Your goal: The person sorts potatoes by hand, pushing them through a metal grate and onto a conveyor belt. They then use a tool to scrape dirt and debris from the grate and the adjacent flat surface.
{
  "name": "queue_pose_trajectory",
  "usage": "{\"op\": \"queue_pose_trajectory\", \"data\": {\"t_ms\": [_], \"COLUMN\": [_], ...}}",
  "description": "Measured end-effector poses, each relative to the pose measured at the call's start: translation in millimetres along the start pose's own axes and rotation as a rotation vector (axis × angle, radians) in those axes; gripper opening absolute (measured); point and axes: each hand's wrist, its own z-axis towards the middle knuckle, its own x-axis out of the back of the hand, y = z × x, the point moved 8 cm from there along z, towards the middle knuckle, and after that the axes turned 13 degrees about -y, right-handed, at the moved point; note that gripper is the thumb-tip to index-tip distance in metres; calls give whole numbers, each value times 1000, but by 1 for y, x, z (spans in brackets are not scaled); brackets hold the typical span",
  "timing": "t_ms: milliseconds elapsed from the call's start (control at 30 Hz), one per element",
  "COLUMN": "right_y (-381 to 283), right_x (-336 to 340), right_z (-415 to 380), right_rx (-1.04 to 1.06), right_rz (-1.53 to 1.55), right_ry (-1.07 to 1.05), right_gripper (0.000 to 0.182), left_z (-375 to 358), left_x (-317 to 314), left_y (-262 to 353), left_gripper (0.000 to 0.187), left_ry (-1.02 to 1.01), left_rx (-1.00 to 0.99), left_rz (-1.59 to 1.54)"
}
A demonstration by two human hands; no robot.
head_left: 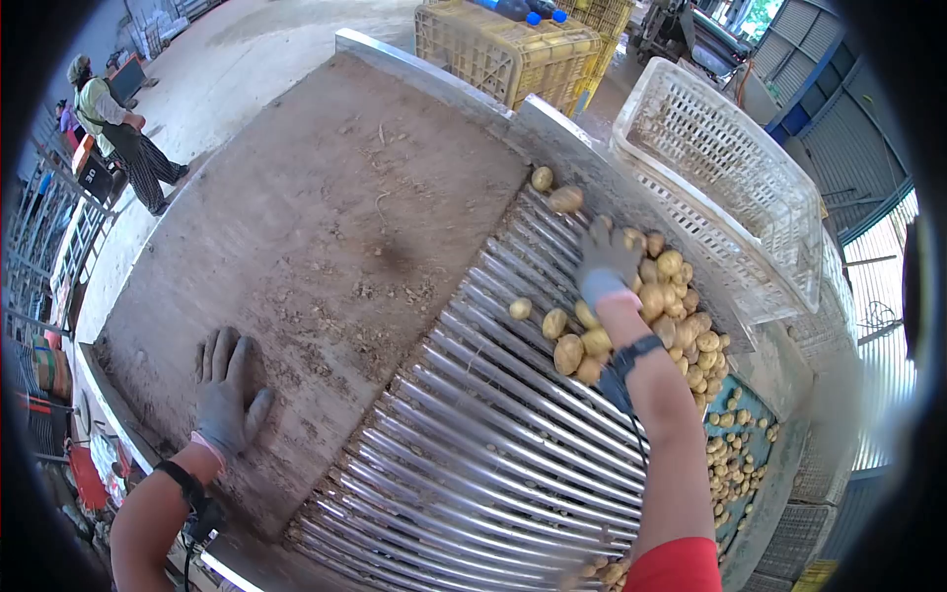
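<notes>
My left hand (227, 395), in a grey work glove, lies flat with spread fingers on the soil-covered board (286, 217). My right hand (607, 261), gloved the same way, reaches over the metal rollers (473, 395) at the upper end of a heap of potatoes (656, 296). Its fingers are stretched out against the potatoes and slightly blurred. A few loose potatoes lie on the rollers nearby, one potato (520, 309) to the left of the heap and another potato (565, 199) above the hand. Both wrists wear black straps with cables.
A white plastic crate (725, 158) stands beyond the right edge, and a yellow crate (493, 54) behind the board. Small potatoes sit on a green belt (755, 405) at the lower right. At the far left stands another person (113, 128). Metal rims edge the board.
</notes>
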Motion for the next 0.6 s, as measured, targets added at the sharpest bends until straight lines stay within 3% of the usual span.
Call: {"op": "queue_pose_trajectory", "data": {"t_ms": [133,200,300,333,433,467,500,533,600], "right_y": [81,140,212,233,279,260,194,139,49], "right_x": [-84,-136,-199,-207,-210,-199,-107,-55,18], "right_z": [-47,-78,-135,-154,-100,-54,-56,-37,-7], "right_rx": [-90,-121,-265,-285,-469,-416,-210,33,304], "right_rz": [-68,70,87,120,227,280,235,319,524], "right_ry": [-162,-157,-415,-409,-236,-83,82,314,582], "right_gripper": [56,59,63,59,60,60,52,42,36], "left_z": [-2,-3,-2,-2,0,0,0,-1,0], "left_x": [0,2,2,1,1,1,1,0,1], "left_y": [2,6,7,7,7,9,10,10,8], "left_gripper": [78,77,76,76,77,76,76,75,75], "left_ry": [19,29,41,43,51,20,12,9,26], "left_rx": [20,27,37,40,19,26,29,31,25], "left_rz": [16,-2,-5,-3,-1,-6,-8,-7,-19]}}
